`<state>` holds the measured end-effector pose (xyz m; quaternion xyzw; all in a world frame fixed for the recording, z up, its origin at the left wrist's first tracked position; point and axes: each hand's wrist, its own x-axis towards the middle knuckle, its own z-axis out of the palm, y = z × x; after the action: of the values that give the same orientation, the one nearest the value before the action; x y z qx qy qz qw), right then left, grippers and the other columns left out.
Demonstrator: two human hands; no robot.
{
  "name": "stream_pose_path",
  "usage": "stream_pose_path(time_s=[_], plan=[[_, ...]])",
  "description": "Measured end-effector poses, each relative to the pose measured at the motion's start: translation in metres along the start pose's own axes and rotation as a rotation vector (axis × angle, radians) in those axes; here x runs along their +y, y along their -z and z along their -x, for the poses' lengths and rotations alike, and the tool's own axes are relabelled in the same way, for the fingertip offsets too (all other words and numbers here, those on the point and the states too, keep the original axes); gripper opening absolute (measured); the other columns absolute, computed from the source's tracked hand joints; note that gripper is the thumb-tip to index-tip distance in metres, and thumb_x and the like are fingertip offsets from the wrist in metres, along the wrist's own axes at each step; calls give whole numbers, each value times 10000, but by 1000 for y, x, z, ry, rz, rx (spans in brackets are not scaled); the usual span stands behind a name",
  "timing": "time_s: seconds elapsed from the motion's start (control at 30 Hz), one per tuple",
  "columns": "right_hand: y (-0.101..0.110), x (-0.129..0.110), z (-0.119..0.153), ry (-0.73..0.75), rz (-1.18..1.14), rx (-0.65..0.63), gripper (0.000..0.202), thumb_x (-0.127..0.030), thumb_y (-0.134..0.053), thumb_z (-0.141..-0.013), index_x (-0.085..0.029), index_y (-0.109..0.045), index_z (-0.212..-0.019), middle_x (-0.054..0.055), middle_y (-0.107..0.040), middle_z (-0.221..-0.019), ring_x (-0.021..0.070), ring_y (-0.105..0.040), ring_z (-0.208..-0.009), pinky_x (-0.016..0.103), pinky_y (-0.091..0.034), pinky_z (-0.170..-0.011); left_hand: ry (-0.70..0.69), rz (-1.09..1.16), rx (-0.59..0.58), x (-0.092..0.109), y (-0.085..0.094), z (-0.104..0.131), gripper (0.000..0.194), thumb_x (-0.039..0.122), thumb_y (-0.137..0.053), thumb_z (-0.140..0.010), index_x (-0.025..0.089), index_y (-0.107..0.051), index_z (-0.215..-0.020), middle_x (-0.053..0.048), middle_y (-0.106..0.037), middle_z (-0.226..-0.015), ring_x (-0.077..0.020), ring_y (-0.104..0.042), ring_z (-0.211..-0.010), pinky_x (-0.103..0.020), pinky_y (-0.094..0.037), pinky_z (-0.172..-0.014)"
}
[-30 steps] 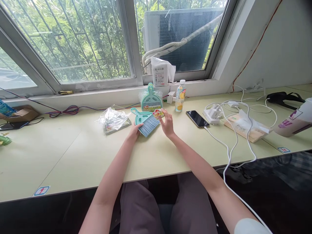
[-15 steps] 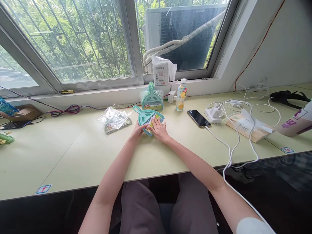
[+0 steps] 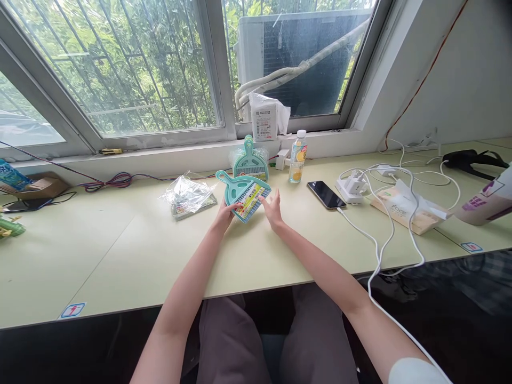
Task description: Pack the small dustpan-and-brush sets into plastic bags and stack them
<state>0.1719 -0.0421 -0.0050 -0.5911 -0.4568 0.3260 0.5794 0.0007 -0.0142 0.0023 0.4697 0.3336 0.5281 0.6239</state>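
1 dustpan (image 3: 235,186) gripped by left hand (image 3: 224,216) | right hand (image 3: 274,209) spread, thumb at label (image 3: 251,200) | wrapper (image 3: 188,191) left, phone (image 3: 325,194) right

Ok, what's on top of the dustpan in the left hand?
A brush lies on the dustpan, with a bright label across it. The left hand grips one side. The brush's surface under the label and the dustpan's surface beneath the brush are covered.
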Motion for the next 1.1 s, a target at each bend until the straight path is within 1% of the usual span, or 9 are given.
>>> stream_pose_path(time_s=[0.03,0.1,0.13,0.2,0.27,0.4,0.63,0.87,1.1], plan=[[0,1,-1,-77,-150,-70,702,-421,-570,-860,-222,-228,-1439,145,-358,-1503,221,-483,-1296,405,-431,-1051,-5,4,-9,0,0,0,796,131,-754,-621,265,-430,-1336,-55,-647,-1089,-228,-633,-1029,-324,-536,-848],[0,2,-3,-201,-389,-247,512,-358,-603,-857,-229,-391,-1305,113,-581,-1304,199,-645,-1073,397,-524,-947,-15,4,-26,0,0,0,807,134,-763,-613,263,-430,-1336,-58,-646,-1095,-234,-632,-1037,-325,-538,-841],[-1,2,-3,-238,-463,-314,399,-319,-620,-851,-222,-464,-1206,92,-650,-1191,190,-681,-974,393,-551,-906,-20,2,-33,0,0,0,809,135,-767,-610,263,-432,-1335,-58,-645,-1100,-238,-631,-1042,-325,-539,-837],[-2,2,-3,-277,-533,-372,234,-245,-649,-831,-203,-535,-1031,62,-703,-1038,173,-703,-851,381,-576,-862,-22,-7,-37,1,0,0,811,139,-770,-604,262,-436,-1332,-57,-646,-1093,-244,-631,-1042,-324,-542,-826],[-2,1,-3,-288,-552,-377,165,-200,-649,-826,-191,-551,-959,54,-715,-980,163,-708,-807,368,-585,-849,-13,-13,-36,1,0,0,811,144,-773,-602,258,-438,-1331,-57,-651,-1071,-248,-634,-1032,-325,-542,-820],[1,-2,-3,-300,-570,-401,96,-168,-593,-856,-181,-560,-945,61,-723,-960,162,-715,-798,364,-589,-850,-10,-9,-31,2,0,-1,808,148,-787,-599,256,-446,-1323,-61,-655,-1049,-252,-637,-1023,-336,-542,-828],[1,-3,-2,-291,-592,-426,155,-171,-617,-835,-191,-559,-977,62,-726,-974,182,-717,-841,396,-593,-857,-19,-28,-6,4,-1,1,806,157,-796,-596,256,-458,-1322,-60,-653,-1049,-256,-635,-1031,-347,-544,-844],[1,-2,-3,-286,-554,-424,135,-191,-611,-855,-183,-554,-977,62,-720,-1002,165,-716,-803,367,-600,-831,-21,-50,-29,6,0,1,808,180,-802,-605,255,-457,-1332,-64,-657,-1052,-255,-643,-1004,-341,-549,-812],[0,0,-4,-310,-552,-415,177,-179,-674,-816,-176,-557,-949,70,-725,-977,185,-721,-833,375,-604,-823,-17,-66,-12,7,-1,2,866,175,-816,-582,265,-434,-1353,-56,-657,-1053,-257,-633,-1029,-347,-539,-844]])
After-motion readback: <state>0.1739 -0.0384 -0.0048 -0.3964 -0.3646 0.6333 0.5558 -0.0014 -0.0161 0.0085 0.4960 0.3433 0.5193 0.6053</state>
